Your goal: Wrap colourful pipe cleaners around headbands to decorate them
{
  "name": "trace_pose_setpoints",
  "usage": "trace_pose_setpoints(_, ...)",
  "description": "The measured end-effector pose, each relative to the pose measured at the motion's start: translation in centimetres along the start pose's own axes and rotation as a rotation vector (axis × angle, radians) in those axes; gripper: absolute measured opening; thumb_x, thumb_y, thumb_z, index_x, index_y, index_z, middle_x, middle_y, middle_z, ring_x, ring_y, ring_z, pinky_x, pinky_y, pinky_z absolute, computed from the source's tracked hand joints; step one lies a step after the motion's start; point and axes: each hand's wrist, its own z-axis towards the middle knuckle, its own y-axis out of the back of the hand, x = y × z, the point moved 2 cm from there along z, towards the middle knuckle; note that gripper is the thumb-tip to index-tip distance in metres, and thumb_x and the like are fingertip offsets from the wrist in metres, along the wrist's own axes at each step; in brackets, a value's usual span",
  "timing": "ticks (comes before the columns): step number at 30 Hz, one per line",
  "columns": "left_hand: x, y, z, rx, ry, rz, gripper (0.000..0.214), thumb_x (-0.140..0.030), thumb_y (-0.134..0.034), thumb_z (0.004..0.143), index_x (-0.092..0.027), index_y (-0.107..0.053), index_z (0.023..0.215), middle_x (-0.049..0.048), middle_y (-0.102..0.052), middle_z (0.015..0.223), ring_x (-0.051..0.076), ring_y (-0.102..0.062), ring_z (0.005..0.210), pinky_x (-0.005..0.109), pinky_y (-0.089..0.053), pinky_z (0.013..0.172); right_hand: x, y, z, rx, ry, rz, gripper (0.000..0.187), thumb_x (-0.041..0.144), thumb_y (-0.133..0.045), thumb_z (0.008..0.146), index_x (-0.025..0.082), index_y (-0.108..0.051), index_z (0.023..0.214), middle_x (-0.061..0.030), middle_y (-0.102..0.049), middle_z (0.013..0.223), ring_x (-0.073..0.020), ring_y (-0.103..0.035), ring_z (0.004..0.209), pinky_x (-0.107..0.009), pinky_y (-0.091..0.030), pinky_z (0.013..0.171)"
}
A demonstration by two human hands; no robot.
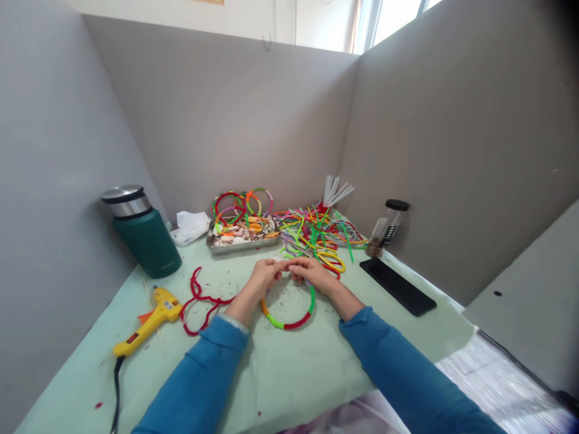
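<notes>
1. As I look left from the metal tray [246, 246], I see a green bottle [149, 244] and, nearer me, a yellow glue gun [149, 325] with its black cord [116, 386].
2. Crumpled white tissue [192, 226] sits just left of the tray; a looped red strand [199, 296] lies nearer me.
3. The tray holds pale and orange flat pieces [251, 228], with several coloured rings [245, 209] at its back.
4. On the near side of the tray, my left hand [266, 277] has thumb and fingertips pinched on a fuzzy ring [296, 323].
5. That ring is nearer me than the tray and slightly right; my fingers cover its far part.
6. My right hand [313, 276] meets the left, its fingers pinched there too.
7. Right of the tray spreads a tangle of bright fuzzy stems [316, 232], white sticks [333, 193] rising behind.
8. Farthest right of the tray are a black-lidded clear jar [389, 224] and, nearer me, a flat black slab [398, 286].
</notes>
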Motion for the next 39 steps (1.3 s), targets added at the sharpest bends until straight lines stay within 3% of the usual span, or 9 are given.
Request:
trace_pose_setpoints(16,0.5,-0.2,0.5,0.112,-0.014,0.019,0.031,-0.044,-0.058,0.072,-0.015,-0.048,0.066,-0.0038,-0.046,0.050,0.001,-0.024,0.031,0.021,-0.011,0.034,-0.1,-0.8,0.6,-0.141,-0.104,0.049,0.023,0.037,-0.066,0.068,0.014,-0.062,0.071,0.0024,-0.053,0.050,-0.0075,-0.043,0.043,-0.020,-0.032,0.043)
trace_pose_setpoints(23,0.6,-0.4,0.5,0.151,0.003,-0.048,0.022,-0.034,-0.057,0.074,-0.017,-0.044,0.073,-0.0038,-0.049,0.051,0.001,-0.025,0.030,0.019,-0.010,0.034,0.0,-0.8,0.7,-0.191,-0.102,0.074,0.026,0.039,-0.066,0.066,0.014,-0.059,0.068,0.0036,-0.051,0.047,-0.0075,-0.042,0.042,-0.021,-0.031,0.042)
trace_pose_setpoints(33,0.7,-0.6,0.5,0.236,0.008,-0.086,0.015,-0.026,-0.056,0.074,-0.018,-0.044,0.075,-0.0045,-0.049,0.049,0.002,-0.024,0.029,0.018,-0.009,0.032,-0.1,-0.6,0.6,-0.174,-0.112,0.122,0.019,0.030,-0.069,0.063,0.014,-0.060,0.063,0.0025,-0.052,0.048,-0.0072,-0.042,0.044,-0.021,-0.031,0.044)
trace_pose_setpoints(39,0.3,-0.6,0.6,0.203,-0.037,-0.163,0.024,-0.038,-0.052,0.078,-0.014,-0.050,0.074,0.0011,-0.057,0.056,0.004,-0.034,0.031,0.018,-0.022,0.031,-0.3,-0.2,0.8,-0.219,-0.114,0.199,0.023,0.034,-0.068,0.064,0.015,-0.056,0.062,0.0038,-0.048,0.046,-0.0070,-0.039,0.040,-0.021,-0.029,0.041)
